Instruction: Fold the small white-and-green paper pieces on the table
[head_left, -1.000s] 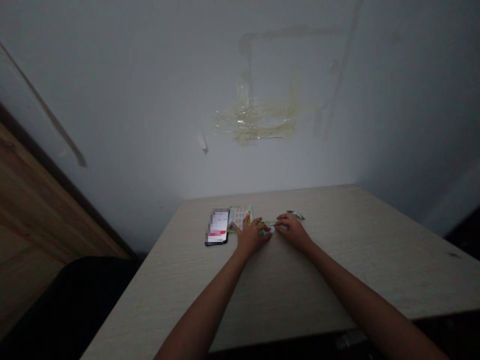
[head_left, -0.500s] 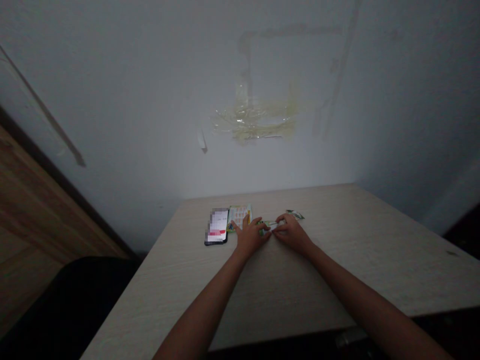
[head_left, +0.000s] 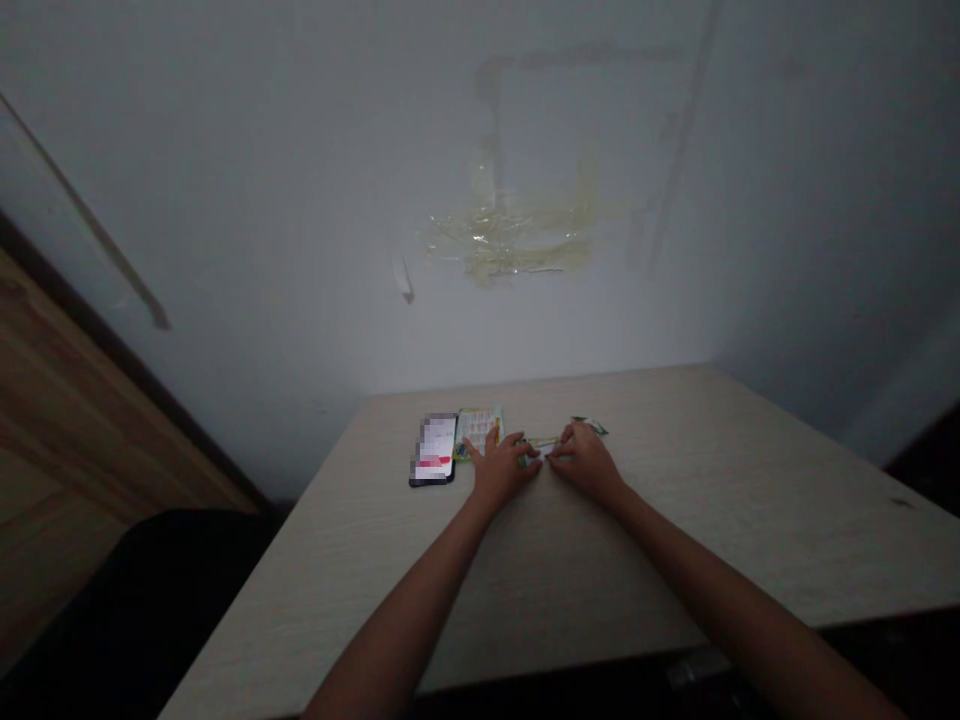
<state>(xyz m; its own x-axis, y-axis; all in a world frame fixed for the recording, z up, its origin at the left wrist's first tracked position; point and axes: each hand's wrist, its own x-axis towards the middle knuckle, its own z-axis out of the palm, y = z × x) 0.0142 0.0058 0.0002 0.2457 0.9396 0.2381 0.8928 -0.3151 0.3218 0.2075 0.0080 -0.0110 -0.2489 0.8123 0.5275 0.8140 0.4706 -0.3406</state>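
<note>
A small white piece of paper point(head_left: 546, 453) with a green and yellow edge lies on the table between my hands. My left hand point(head_left: 501, 470) grips its left end with thumb and forefinger, while the other fingers spread toward a printed green and white booklet or packet point(head_left: 480, 425). At the right end, my right hand point(head_left: 589, 462) is closed in a pinch on the same paper, its fingertips close to those of the left. Just beyond the right hand lies a green and white scrap point(head_left: 596, 426), partly hidden by the fingers.
A phone point(head_left: 433, 450) with its screen lit lies left of the printed booklet. The pale wooden table point(head_left: 390, 570) meets a grey wall point(head_left: 300, 250) bearing old clear tape point(head_left: 517, 240). A dark chair-like shape point(head_left: 150, 590) stands at the left, beside wooden panelling point(head_left: 67, 420).
My right hand has shifted slightly along the paper, its fingers more curled and nearer the green and white scrap. My left hand stays in place.
</note>
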